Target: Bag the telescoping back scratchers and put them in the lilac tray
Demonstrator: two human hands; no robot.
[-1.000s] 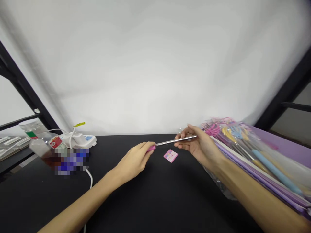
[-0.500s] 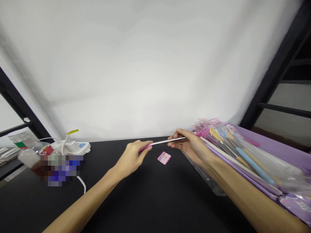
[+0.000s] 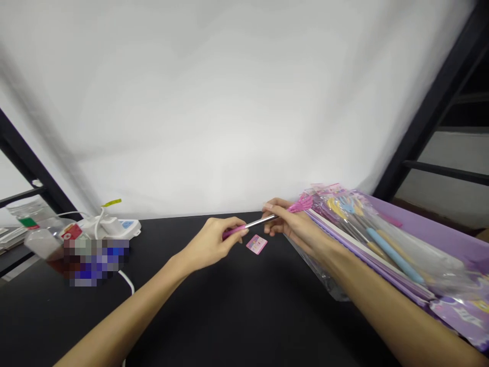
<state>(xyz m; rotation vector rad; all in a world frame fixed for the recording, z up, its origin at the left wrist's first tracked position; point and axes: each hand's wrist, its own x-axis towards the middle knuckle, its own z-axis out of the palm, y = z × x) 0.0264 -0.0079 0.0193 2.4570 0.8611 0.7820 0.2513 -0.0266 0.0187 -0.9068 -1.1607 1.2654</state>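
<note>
A back scratcher (image 3: 261, 221) with a pink handle, a metal rod and a pink claw-shaped head is held level above the black table. My left hand (image 3: 217, 239) is closed around the pink handle, thumb and fingers pinching it. Near the head, my right hand (image 3: 292, 224) grips the metal rod between thumb and fingers. The pink head sticks out past that hand to the right. Below the rod, between both hands, a small pink printed card (image 3: 256, 244) lies flat on the table.
On the right stands a purple box (image 3: 424, 219) filled with bagged back scratchers (image 3: 393, 255), with clear plastic beside it. At left are a clear plastic jar (image 3: 42, 229), a white power strip (image 3: 130, 228) with cables, and a blurred-out patch. A white wall rises behind.
My hands have come closer together, and less of the metal rod shows between them. The back scratcher's pink head shows more clearly beyond my right hand. The view has shifted slightly.
</note>
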